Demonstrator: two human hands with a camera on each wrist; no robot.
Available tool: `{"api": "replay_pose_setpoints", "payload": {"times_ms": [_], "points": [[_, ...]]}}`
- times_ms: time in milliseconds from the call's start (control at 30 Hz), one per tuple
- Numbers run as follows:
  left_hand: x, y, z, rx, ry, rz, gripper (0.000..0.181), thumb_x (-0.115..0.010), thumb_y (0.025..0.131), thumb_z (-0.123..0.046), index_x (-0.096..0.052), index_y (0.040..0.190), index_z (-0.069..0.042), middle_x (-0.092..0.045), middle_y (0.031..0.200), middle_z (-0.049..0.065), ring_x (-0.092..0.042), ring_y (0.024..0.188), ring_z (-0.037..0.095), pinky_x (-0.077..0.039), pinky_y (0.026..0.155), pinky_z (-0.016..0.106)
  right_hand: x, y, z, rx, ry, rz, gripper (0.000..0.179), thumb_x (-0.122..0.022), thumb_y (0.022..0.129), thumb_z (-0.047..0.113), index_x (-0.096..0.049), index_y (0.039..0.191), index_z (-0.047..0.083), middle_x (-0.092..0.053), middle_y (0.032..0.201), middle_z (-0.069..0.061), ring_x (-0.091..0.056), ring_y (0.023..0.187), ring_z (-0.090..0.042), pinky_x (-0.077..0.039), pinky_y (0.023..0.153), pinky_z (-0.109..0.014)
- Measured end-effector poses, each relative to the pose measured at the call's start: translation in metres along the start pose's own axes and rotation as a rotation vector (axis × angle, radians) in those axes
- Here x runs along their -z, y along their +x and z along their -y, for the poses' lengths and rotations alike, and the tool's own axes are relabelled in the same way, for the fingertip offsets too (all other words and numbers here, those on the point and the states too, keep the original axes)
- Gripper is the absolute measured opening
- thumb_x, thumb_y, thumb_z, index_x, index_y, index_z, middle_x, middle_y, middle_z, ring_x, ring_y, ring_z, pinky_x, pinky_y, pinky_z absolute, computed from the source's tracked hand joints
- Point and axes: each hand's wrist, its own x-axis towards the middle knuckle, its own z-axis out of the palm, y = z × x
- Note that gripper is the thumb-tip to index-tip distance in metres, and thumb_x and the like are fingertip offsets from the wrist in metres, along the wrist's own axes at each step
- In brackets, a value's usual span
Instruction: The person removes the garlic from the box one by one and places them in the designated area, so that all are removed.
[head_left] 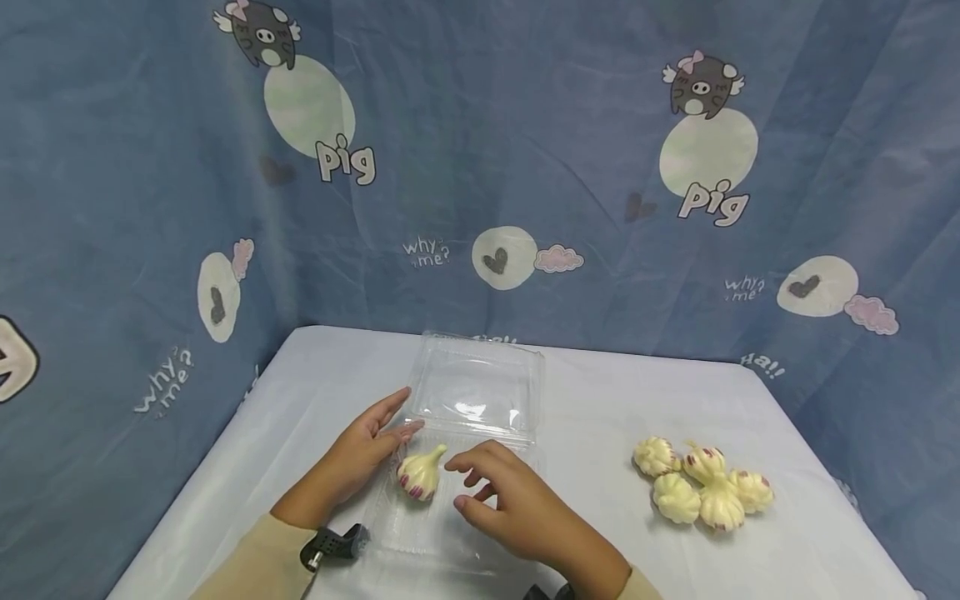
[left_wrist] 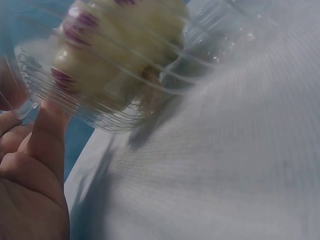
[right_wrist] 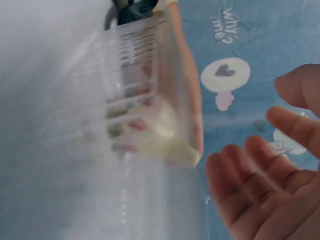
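Observation:
A clear plastic clamshell box (head_left: 480, 525) lies with its lid (head_left: 474, 392) folded back on the table. One garlic bulb (head_left: 418, 475), cream with purple streaks, sits in the left part of the base, stem toward the lid. At the box's left edge near the hinge is my left hand (head_left: 367, 446), its fingers extended; in the left wrist view a finger (left_wrist: 47, 135) meets the ribbed plastic wall. My right hand (head_left: 517, 500) hovers above the base, just right of the bulb, fingers loosely bent and holding nothing. The right wrist view shows the bulb blurred through the plastic.
Several more garlic bulbs (head_left: 720, 504) are clustered on the right side of the white-covered table (head_left: 592, 400). Blue printed fabric (head_left: 570, 183) hangs behind and on both sides. A dark wrist strap (head_left: 333, 546) is around the left wrist, near the box's front-left corner.

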Motion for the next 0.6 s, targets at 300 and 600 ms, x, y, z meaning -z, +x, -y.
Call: {"api": "replay_pose_setpoints", "payload": {"times_ms": [300,600], "points": [[0.001,-0.001,-0.001,0.001,0.013,0.007,0.072,-0.065,0.105,-0.024,-0.028,0.167,-0.017,-0.018,0.175,0.008,-0.056,0.142,0.025,-0.037,0.115,0.019,-0.002,0.009,0.011,-0.054,-0.006,0.075,0.046,-0.071,0.101,0.028,-0.058,0.145,0.023,-0.059,0.13,0.0,-0.065,0.114,-0.013,-0.059,0.085,-0.024],[0.002,0.0,0.002,-0.022,-0.042,0.024,0.073,-0.064,0.105,-0.018,-0.026,0.167,-0.014,-0.016,0.176,0.012,-0.056,0.141,0.032,-0.044,0.101,0.008,-0.01,0.02,0.014,-0.101,-0.022,0.045,0.045,-0.072,0.1,0.026,-0.06,0.142,0.019,-0.061,0.131,-0.006,-0.067,0.112,-0.016,-0.061,0.088,-0.029]]}}
